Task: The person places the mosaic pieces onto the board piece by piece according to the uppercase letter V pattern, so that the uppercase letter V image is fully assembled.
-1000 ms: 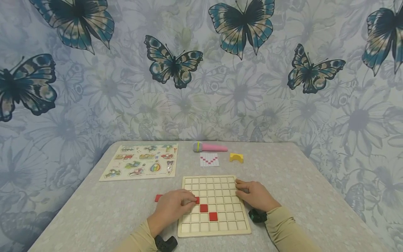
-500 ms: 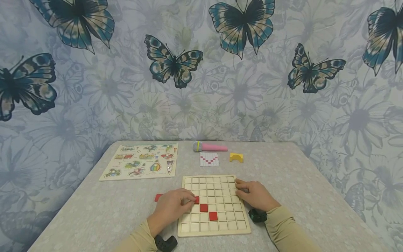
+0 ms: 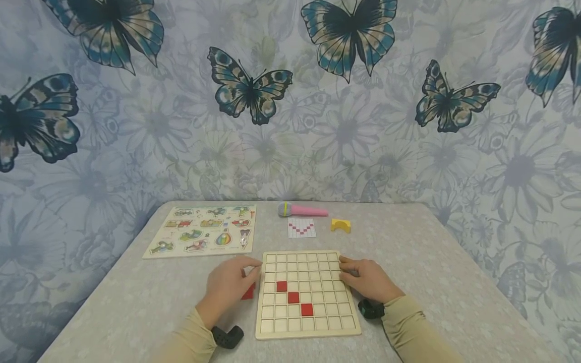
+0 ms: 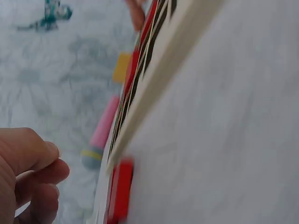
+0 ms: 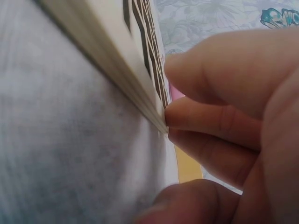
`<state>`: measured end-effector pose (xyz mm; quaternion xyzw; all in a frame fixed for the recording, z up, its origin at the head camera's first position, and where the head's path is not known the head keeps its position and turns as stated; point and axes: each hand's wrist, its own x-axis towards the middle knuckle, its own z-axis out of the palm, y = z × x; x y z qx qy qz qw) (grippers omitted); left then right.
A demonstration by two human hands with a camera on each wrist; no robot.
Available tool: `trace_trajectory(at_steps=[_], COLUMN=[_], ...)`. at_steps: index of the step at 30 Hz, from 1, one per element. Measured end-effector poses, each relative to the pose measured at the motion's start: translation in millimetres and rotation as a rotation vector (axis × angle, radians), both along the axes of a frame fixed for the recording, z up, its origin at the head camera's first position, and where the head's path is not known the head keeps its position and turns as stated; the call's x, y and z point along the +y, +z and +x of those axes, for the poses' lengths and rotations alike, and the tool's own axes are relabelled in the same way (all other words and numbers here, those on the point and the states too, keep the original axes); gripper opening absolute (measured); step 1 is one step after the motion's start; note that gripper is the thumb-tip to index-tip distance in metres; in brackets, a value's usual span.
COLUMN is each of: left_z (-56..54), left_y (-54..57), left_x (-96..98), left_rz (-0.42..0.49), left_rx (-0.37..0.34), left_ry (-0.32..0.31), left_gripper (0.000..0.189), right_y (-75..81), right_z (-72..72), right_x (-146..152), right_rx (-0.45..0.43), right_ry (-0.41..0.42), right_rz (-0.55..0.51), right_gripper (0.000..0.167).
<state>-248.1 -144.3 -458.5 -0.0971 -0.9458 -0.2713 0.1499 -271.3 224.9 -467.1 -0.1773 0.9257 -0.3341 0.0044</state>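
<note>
A pale wooden grid board (image 3: 321, 297) lies flat on the table, with several red square tiles, one of them a tile (image 3: 293, 297), set in a diagonal line of its cells. Just off the board's left edge, my left hand (image 3: 231, 282) hovers with loosely bent fingers and nothing visible between them. Partly covered by that hand, more red tiles (image 4: 122, 191) lie on the table beside the board. My right hand (image 3: 372, 280) holds the board's right edge near its far corner, thumb at the rim and fingertips against the side (image 5: 167, 116).
Behind the board lies a small pattern card (image 3: 301, 228) with a red V of squares. Past it are a pink toy microphone (image 3: 304, 209) and a yellow arch block (image 3: 341, 225). A picture puzzle board (image 3: 201, 232) occupies the far left, near the butterfly-patterned wall.
My left hand has let go of the red tile in the left part of the grid and moved left, off the board. My right hand stays at the edge.
</note>
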Motion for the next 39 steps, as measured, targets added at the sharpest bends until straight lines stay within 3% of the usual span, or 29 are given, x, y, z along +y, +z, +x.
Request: trace_trajectory(at_steps=[2,4,7,13,27,34,39], left_z=[-4.3,-7.7,-10.9,-13.0,-14.3,-12.8,-11.4], left_y=[2.9,4.0,2.9,1.1,-2.2,-2.7,-1.4], left_x=[-11.2,-20.9,-31.0,-35.2,-32.2,-32.1,-32.7], left_rz=[-0.002,-0.004,-0.017,-0.051,-0.082,-0.125,-0.112], left_rx=[-0.044,-0.101,-0.169,-0.226,-0.233,-0.178,-0.185], left_ry=[0.047,0.053,0.013,-0.056,-0.031,-0.015,-0.029], left_gripper=[0.017,0.018,0.015,0.015,0.015,0.012,0.017], right_y=[1.0,1.5,1.5,0.3,1.1,2.7,2.4], right_z=[0.0,0.0,0.3,0.4,0.8,1.7,1.8], right_x=[0,-1,-1,1,1,-1,-1], right_rx=[0.005,0.006,0.002,0.001,-0.011,-0.019,-0.023], right_ry=[-0.004,-0.006,-0.004,0.012,-0.004,-0.007,-0.009], right_rz=[0.002,0.002,0.002,-0.003,-0.003,-0.001,-0.004], right_gripper=[0.035,0.035,0.036,0.037,0.039,0.039,0.039])
